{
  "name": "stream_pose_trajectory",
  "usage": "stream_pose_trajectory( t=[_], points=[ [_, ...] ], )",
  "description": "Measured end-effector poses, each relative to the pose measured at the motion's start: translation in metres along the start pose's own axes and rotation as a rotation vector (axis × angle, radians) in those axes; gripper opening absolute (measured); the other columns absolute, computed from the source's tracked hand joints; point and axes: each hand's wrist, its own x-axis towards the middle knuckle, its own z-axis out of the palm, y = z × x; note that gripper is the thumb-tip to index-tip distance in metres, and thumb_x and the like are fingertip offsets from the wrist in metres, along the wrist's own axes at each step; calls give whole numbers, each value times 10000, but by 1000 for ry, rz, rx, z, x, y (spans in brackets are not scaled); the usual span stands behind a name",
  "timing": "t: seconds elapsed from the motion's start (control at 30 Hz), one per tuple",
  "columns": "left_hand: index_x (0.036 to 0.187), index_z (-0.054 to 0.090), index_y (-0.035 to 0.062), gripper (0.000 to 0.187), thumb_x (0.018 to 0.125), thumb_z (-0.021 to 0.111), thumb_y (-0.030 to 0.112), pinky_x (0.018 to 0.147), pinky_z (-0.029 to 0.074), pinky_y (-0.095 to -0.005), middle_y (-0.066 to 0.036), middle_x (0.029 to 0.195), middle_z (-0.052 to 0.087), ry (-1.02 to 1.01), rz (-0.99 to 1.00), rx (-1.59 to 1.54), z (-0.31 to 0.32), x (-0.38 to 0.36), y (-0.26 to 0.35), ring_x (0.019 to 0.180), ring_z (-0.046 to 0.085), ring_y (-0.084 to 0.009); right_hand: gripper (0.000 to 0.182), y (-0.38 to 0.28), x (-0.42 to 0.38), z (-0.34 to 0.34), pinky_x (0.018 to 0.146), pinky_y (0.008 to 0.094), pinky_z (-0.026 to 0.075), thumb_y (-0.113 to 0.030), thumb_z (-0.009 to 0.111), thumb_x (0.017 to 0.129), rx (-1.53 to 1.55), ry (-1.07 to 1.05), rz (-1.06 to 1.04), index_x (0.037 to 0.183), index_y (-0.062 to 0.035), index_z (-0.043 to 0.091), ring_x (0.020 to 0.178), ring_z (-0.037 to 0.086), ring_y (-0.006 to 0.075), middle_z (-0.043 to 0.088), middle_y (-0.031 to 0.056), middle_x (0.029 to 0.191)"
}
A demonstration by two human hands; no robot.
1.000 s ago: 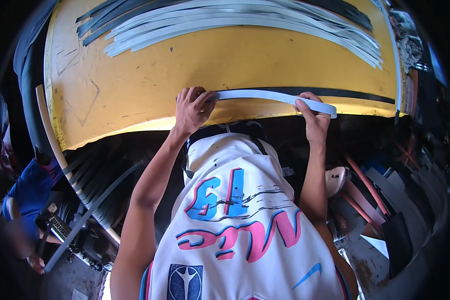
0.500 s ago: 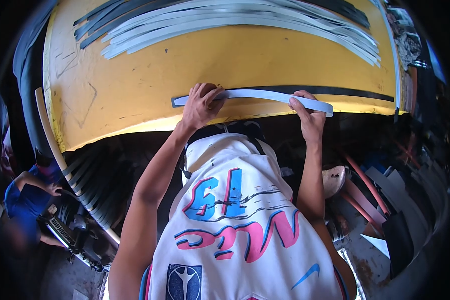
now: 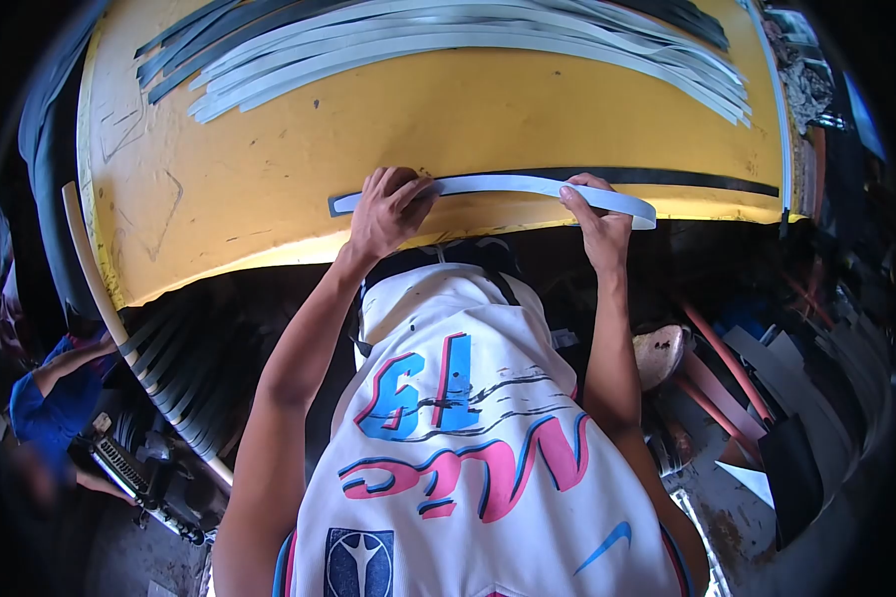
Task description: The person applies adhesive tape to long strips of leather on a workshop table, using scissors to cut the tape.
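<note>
A white strip (image 3: 508, 184) lies over a dark strip (image 3: 697, 179) along the near edge of the yellow tabletop (image 3: 368, 129). With fingers bunched and closed, my left hand (image 3: 393, 211) presses the white strip onto the dark one near their left end. My right hand (image 3: 599, 214) pinches the white strip between thumb and fingers farther right. Between my hands the white strip bows along its length, and its right end curls past my right hand over the table edge. The dark strip extends flat to the right. My left fingertips are partly hidden.
Bundles of white strips (image 3: 468, 50) and dark strips (image 3: 184, 50) lie across the far tabletop. Dark strips hang on a pole (image 3: 134, 348) at left. Beyond it is a person in blue (image 3: 55, 403). Sheets and offcuts (image 3: 796, 468) stand at right.
The view has shifted slightly, moving the table and both hands a little left in the picture. Both hands keep their hold on the white strip. The person in blue has moved an arm.
</note>
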Motion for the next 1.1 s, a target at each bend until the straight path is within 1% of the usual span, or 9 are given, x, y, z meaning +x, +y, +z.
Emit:
stream_pose_trajectory(
  t=[0.4, 0.47, 0.8, 0.87, 1.1],
  points=[
    [1053, 734, 95, 263, 805, 806, 144, 817, 483, -400, -96, 984, 648, 0, 4, 8, 0, -1, 0, 913, 606, -292, 176, 6, 5, -3, 752, 218, 499, -54, 768, 896, -26, -1, 19, 1047, 15, 710, 867, 624, 82, 679, 43, 975],
    [1070, 736, 125, 249, 839, 781, 206, 841, 484, -390, -78, 997, 641, -9, -6, 26, 2, -2, -2, 930, 594, -281, 179, 9, 7, -5, 754, 220, 500, -59, 769, 896, -34, -3, 11, 1048, 15, 709, 868, 626, 84, 681, 43, 971],
    [1070, 733, 117, 254, 838, 784, 206, 836, 489, -393, -85, 996, 640, -6, 10, 27, 2, -1, -1, 926, 596, -285, 212, 27, 13, -7, 731, 220, 488, -68, 786, 883, -3, 16, 6, 1056, 20, 700, 837, 618, 79, 682, 33, 948],
    [1054, 729, 106, 280, 789, 816, 130, 817, 493, -407, -93, 985, 651, -2, 6, 20, 0, 0, 1, 920, 613, -298, 217, 31, 14, -9, 725, 219, 485, -70, 788, 882, 0, 15, 15, 1059, 19, 700, 832, 615, 77, 681, 31, 951],
    [1055, 730, 105, 280, 789, 816, 130, 813, 493, -412, -96, 973, 645, -3, 12, 21, 0, 1, 2, 919, 610, -295, 226, 35, 16, -9, 730, 221, 480, -84, 794, 877, -53, 42, -6, 1058, 16, 701, 847, 606, 76, 682, 29, 949]
  ],
)
